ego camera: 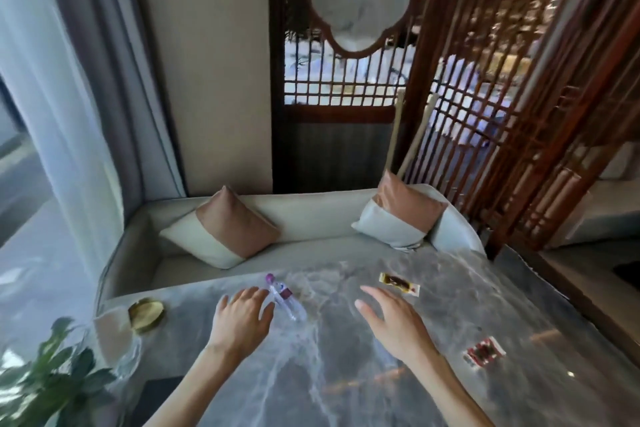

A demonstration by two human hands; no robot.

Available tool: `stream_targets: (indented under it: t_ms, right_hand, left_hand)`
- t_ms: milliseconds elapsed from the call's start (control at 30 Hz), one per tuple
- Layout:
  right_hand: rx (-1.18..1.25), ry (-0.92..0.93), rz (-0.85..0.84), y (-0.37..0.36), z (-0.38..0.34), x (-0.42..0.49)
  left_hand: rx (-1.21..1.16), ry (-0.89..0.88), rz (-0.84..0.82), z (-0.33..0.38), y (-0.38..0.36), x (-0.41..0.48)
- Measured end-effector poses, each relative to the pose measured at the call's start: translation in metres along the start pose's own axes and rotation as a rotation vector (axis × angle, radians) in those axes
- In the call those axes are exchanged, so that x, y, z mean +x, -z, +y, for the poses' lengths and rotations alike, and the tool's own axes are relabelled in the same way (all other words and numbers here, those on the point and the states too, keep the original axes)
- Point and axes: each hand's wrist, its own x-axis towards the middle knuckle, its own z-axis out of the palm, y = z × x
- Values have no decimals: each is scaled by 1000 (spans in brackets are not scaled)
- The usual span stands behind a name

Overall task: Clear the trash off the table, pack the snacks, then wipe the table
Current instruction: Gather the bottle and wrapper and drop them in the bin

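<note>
Reaching over marble table (346,357): left hand (240,319) open, fingers spread beside toppled bottle (285,298), likely first trash pick. Right hand (391,322) open, empty, nearing snack packet (399,283); second packet (484,352) apart, rightward.

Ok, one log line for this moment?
left hand open, reaching bottle | right hand open, empty | two snack packets on table
</note>
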Motion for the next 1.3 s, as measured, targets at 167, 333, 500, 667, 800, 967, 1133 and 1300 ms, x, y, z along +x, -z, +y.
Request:
stream_targets:
  t_ms: [167, 333, 500, 667, 800, 967, 1133, 1300]
  right_hand:
    - [-4, 3, -87, -53, -7, 49]
    - [9, -88, -245, -128, -5, 107]
    - [49, -168, -374, -203, 1, 162]
    - [92, -264, -433, -261, 11, 194]
    - [171, -317, -422, -296, 21, 207]
    - [180, -278, -459, -332, 29, 206]
    - [84, -247, -265, -353, 29, 200]
    - [75, -132, -253, -364, 43, 201]
  left_hand:
    - [3, 111, -72, -43, -33, 32]
    - [45, 167, -231, -79, -81, 73]
    - [199, 150, -374, -92, -134, 127]
    - [302, 33, -478, -91, -192, 184]
    - [356, -93, -439, -88, -233, 220]
    - [317, -283, -506, -91, -277, 245]
    - [170, -335, -416, -95, -303, 250]
    - [172, -248, -345, -105, -309, 228]
